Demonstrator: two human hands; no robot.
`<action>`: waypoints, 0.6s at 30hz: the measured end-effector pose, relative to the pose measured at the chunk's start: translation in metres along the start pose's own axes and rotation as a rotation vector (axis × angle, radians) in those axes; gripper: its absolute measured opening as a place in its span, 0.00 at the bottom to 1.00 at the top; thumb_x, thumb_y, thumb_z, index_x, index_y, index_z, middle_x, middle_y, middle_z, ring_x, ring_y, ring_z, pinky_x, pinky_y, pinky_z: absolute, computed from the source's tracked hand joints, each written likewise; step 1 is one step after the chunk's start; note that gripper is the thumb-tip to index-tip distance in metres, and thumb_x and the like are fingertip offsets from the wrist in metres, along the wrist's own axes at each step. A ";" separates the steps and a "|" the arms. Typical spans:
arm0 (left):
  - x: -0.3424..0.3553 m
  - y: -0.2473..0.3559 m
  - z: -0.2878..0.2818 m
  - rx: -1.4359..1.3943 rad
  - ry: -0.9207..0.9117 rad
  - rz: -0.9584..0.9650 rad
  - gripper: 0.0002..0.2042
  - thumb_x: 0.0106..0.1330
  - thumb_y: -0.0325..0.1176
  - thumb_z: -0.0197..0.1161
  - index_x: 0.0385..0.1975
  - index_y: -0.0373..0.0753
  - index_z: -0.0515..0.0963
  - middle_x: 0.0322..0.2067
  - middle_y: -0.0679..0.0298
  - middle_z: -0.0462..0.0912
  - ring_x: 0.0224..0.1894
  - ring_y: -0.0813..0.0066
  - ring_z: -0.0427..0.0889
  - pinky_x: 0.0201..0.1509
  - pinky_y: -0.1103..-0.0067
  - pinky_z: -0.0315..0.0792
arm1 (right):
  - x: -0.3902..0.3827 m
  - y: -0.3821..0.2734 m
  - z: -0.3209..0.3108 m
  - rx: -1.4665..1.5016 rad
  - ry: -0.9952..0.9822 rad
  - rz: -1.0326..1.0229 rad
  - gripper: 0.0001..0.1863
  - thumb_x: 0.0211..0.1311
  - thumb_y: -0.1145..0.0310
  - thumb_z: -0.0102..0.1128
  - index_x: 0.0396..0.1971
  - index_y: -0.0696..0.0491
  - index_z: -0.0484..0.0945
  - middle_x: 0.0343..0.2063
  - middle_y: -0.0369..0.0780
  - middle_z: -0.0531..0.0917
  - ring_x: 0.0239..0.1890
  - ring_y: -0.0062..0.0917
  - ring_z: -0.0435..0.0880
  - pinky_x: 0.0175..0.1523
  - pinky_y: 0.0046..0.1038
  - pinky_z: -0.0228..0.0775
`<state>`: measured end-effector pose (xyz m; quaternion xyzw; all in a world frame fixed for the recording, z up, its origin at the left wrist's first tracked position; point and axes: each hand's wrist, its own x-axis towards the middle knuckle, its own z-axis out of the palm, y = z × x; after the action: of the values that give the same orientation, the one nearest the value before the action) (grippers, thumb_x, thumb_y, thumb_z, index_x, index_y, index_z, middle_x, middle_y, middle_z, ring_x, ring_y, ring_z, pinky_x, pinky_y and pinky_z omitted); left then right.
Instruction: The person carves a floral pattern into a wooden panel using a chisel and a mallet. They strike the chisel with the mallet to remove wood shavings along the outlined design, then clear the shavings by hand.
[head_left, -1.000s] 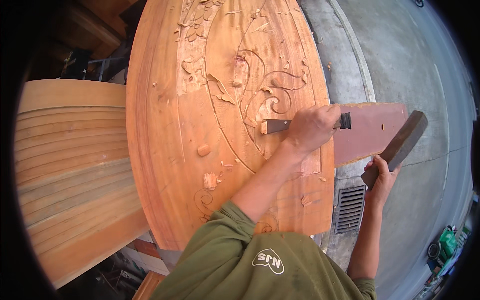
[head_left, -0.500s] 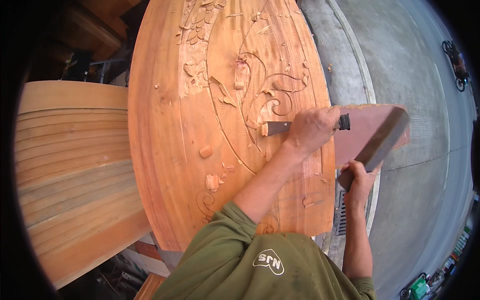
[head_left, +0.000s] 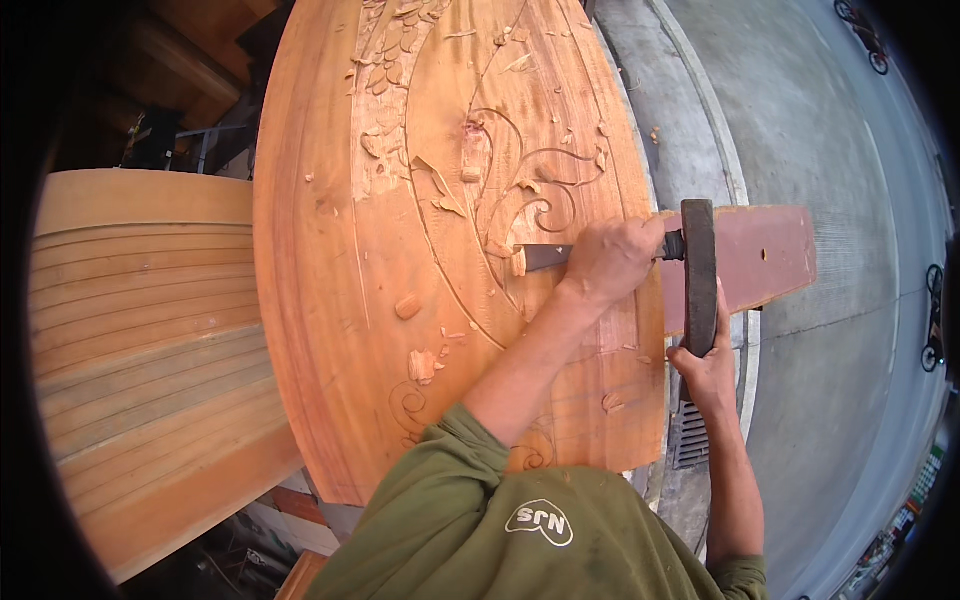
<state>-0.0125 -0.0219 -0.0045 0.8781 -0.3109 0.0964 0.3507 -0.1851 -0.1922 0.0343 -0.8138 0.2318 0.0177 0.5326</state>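
Note:
My left hand [head_left: 612, 258] is closed around a chisel [head_left: 546, 257], which lies low across the carved wooden panel [head_left: 320, 300]. The dark blade points left, and a curled wood chip [head_left: 518, 262] sits at its edge. Black wrapping binds the handle end beyond my fist. In my right hand [head_left: 708, 372] is a dark, bar-shaped mallet [head_left: 700, 270], gripped at its lower end and standing roughly crosswise to the chisel. The mallet's side meets or nearly meets the wrapped end. Carved scroll lines [head_left: 553, 195] run just above the blade.
Loose shavings [head_left: 422, 367] are scattered over the panel. A reddish board [head_left: 780, 255] sticks out past its right edge. Grooved wooden panels [head_left: 150, 320] stand at left. Concrete paving [head_left: 810, 420] with a drain grate [head_left: 690, 438] lies at right, and a motorbike [head_left: 933, 318] is on the road.
The mallet has swung left from its slanted position to the chisel's wrapped end and is now nearly upright in view. My left hand keeps its grip on the chisel.

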 end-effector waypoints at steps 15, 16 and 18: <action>-0.006 -0.003 0.007 0.035 -0.042 0.011 0.11 0.62 0.31 0.76 0.34 0.43 0.77 0.25 0.59 0.86 0.30 0.56 0.91 0.32 0.64 0.84 | 0.003 -0.017 0.013 0.575 0.341 0.164 0.51 0.59 0.76 0.68 0.84 0.48 0.58 0.40 0.36 0.83 0.34 0.22 0.84 0.40 0.27 0.81; -0.006 -0.002 0.010 0.022 -0.030 0.023 0.11 0.62 0.31 0.76 0.34 0.43 0.77 0.25 0.59 0.86 0.30 0.56 0.91 0.31 0.63 0.84 | 0.000 -0.014 0.025 0.575 0.356 0.131 0.53 0.58 0.76 0.67 0.85 0.48 0.56 0.44 0.36 0.83 0.36 0.22 0.83 0.43 0.27 0.81; -0.008 -0.004 0.006 0.040 -0.064 0.004 0.11 0.62 0.32 0.76 0.33 0.43 0.76 0.25 0.59 0.86 0.29 0.56 0.91 0.31 0.63 0.83 | -0.008 -0.002 0.024 0.173 0.035 0.055 0.56 0.57 0.77 0.66 0.87 0.50 0.53 0.51 0.37 0.82 0.42 0.22 0.83 0.51 0.26 0.80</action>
<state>-0.0165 -0.0201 -0.0139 0.8868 -0.3220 0.0752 0.3229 -0.1860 -0.1675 0.0280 -0.7583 0.2639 -0.0021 0.5961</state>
